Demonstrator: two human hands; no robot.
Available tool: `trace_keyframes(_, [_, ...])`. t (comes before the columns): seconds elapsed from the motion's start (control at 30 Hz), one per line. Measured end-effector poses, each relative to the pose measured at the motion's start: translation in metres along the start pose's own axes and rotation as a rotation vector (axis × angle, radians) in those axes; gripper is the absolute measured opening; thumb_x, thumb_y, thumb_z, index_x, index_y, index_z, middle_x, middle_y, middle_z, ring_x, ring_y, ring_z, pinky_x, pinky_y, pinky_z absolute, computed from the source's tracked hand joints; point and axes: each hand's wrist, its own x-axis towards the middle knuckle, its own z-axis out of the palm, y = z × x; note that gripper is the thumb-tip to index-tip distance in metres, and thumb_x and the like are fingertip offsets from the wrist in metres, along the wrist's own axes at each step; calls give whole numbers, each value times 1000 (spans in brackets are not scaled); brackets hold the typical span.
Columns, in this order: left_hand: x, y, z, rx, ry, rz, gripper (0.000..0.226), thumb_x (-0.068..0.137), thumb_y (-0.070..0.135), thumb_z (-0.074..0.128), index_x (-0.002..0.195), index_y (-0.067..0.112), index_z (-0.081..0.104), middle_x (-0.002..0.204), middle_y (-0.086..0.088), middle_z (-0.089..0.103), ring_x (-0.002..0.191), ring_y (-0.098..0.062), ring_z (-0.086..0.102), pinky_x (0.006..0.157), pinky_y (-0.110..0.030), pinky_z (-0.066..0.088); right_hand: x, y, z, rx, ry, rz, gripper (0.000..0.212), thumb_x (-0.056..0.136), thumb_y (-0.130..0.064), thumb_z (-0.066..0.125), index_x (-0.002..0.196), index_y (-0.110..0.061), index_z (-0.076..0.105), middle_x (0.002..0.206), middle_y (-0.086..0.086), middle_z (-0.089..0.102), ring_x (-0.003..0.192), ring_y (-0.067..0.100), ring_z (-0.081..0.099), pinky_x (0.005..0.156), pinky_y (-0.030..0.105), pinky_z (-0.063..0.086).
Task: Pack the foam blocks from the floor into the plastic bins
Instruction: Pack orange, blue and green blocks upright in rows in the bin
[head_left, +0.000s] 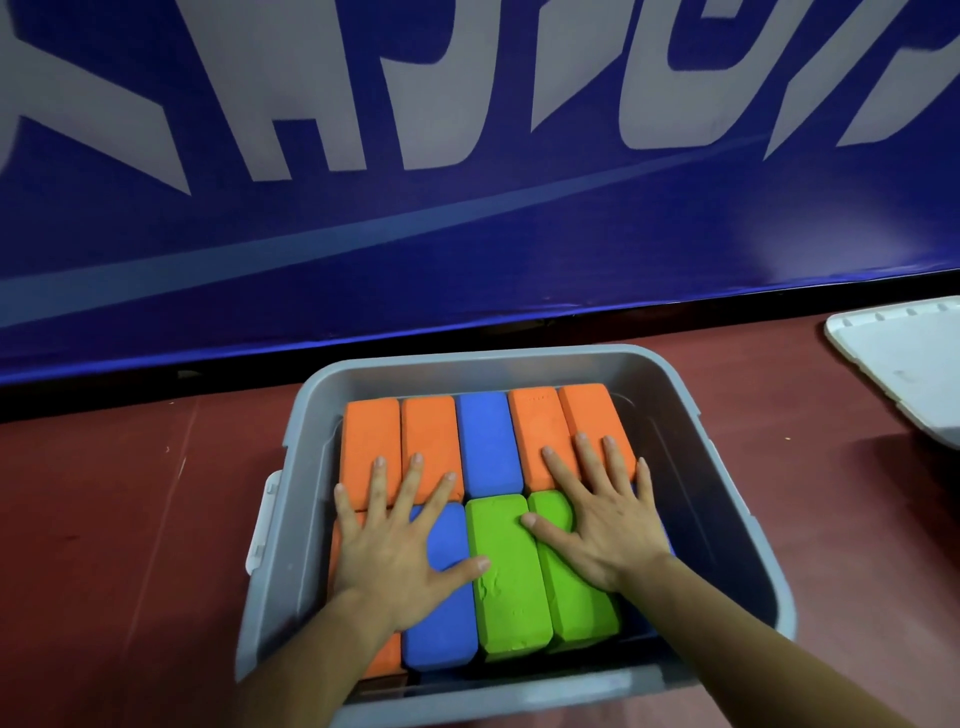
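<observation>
Inside grey bin (280, 571): foam blocks (488, 441) in two tight rows. Pressing on them with left hand (395, 540) and right hand (605, 525), both flat, fingers spread wide, holding nothing. Judged light, soft, dentable (nicks on green block (506, 571)); best gripped by long sides. Snug at bin's left wall, gap along right wall. Open floor (130, 519) left of bin; white lid (904, 364) well right of bin.

Foam blocks (488, 441) fill the bin (691, 415); a lid (904, 358) lies right.
</observation>
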Motion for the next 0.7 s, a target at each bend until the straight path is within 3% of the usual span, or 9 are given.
trace_keyframes(0.13, [4,3,0,-7,18,-36,102,71,103,15,156,47,18,168,1,8,154,-42,5,113,-76,2,0,0,1,-12,5,6,83,82,-93,2,149,-55,-28,165,-5,-32,150,27,-35,121,60,-16])
trace_keyframes(0.2, [4,5,-5,-28,18,-70,96,75,100,15,156,49,17,168,0,7,154,-43,7,112,-77,5,2,0,2,-1,10,6,80,84,-92,2,149,-56,-28,165,-6,-31,150,26,-34,121,60,-16])
trace_keyframes(0.33, [5,6,-8,59,-74,-86,94,74,99,3,147,49,-29,160,3,-36,149,-39,-28,114,-69,-13,2,0,-3,2,-40,1,80,86,-90,3,150,-55,-27,165,-4,-33,150,27,-34,121,60,-16])
trace_keyframes(0.43, [0,6,-13,1,-24,-40,96,75,98,7,150,45,-22,164,0,-27,152,-36,-21,117,-66,-12,-7,-9,-13,44,-34,37,78,88,-86,4,154,-53,-21,163,-3,-34,150,29,-33,122,58,-16])
trace_keyframes(0.53, [-13,1,-11,-54,19,16,91,85,91,21,158,36,28,167,-8,15,152,-39,20,116,-65,14,-36,-28,-9,138,-22,82,79,83,-87,1,153,-56,-17,163,-7,-33,152,36,-27,124,56,-10])
trace_keyframes(0.57, [-18,0,-11,-56,17,15,89,87,89,22,155,35,37,165,-8,20,150,-41,27,113,-66,18,-45,-32,-4,170,-45,102,79,81,-87,1,153,-59,-16,163,-8,-32,152,38,-26,124,57,-8])
trace_keyframes(0.6, [-23,0,-11,-62,-23,-2,89,86,90,19,155,37,36,165,-6,16,150,-42,25,113,-67,18,-50,-34,0,193,-73,128,77,82,-88,2,152,-61,-15,164,-8,-32,152,39,-25,124,58,-8])
trace_keyframes(0.7, [-27,-5,0,-31,-17,-51,93,79,95,5,157,46,-4,165,0,-17,154,-41,-8,111,-74,0,-52,-37,10,140,-102,199,70,87,-87,9,148,-65,-18,166,-5,-28,152,40,-26,122,60,-12])
